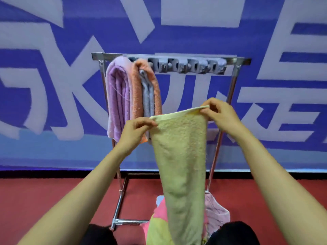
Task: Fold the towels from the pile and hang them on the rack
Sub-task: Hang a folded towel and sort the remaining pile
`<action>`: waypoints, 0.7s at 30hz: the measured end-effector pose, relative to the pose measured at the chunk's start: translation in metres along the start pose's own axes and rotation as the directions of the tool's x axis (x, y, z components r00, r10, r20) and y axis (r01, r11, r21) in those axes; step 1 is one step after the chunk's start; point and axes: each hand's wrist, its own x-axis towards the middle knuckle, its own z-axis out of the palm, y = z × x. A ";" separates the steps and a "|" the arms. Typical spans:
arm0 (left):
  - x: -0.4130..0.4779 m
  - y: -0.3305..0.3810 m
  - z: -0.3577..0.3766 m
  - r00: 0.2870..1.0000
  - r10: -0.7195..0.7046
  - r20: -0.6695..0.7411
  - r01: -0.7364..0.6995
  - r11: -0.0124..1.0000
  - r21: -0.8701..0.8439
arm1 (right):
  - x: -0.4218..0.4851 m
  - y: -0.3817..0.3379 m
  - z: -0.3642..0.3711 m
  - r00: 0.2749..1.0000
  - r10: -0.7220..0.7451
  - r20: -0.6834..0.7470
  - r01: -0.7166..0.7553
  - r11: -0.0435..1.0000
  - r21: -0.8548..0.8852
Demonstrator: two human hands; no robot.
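**Yellow towel held up before the rack**

I see the nubby yellow towel hanging as a long, tapering strip. The left hand and right hand each pinch its hemmed top edge, in front of the shiny metal rack. The floor pile is mostly hidden behind the towel, whose lower end is cut off.

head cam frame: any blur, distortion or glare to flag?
Head view: clips on the rack smear with ghosted edges, banner lettering soft; yellow towel, left hand and right hand pinching it sharper; wide-angle stretch on the forearms near the bottom corners; light even, no strong glare.
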 end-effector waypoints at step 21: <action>0.049 0.083 0.028 0.895 0.193 -0.403 -0.031 0.926 0.375 | 0.018 -0.118 -0.037 0.838 -0.228 0.495 0.143 0.969 0.203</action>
